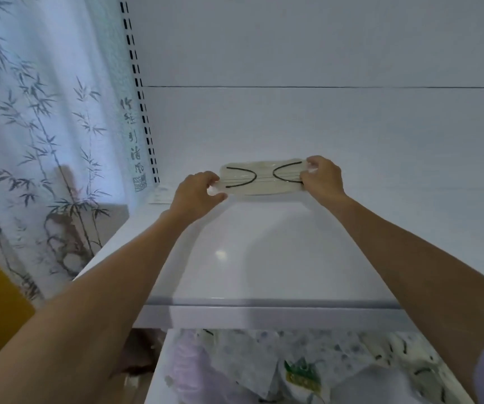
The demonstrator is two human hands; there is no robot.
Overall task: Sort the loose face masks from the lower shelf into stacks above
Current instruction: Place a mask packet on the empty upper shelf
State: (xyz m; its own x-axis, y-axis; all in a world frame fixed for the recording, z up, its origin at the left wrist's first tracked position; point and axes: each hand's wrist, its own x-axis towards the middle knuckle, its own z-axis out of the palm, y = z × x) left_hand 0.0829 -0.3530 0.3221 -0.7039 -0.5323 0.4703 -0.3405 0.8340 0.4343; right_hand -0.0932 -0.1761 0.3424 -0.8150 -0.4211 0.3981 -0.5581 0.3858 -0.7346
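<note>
Reaching forward with both arms outstretched, the person held a cream face mask (261, 178) level at the back of the white upper shelf (264, 258). The left hand (198, 191) pinched its left end with curled fingers, and the right hand (324, 177) pinched its right end. Loose masks (264, 368) lay on the shelf below.

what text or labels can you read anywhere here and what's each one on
"竹径引清风" (brush script, best reading), running down the bamboo curtain.
The seal stamp below that writing: too small to read.
The green label among the loose masks below: too blurred to read.
On the wrapped mask: no print visible.
</note>
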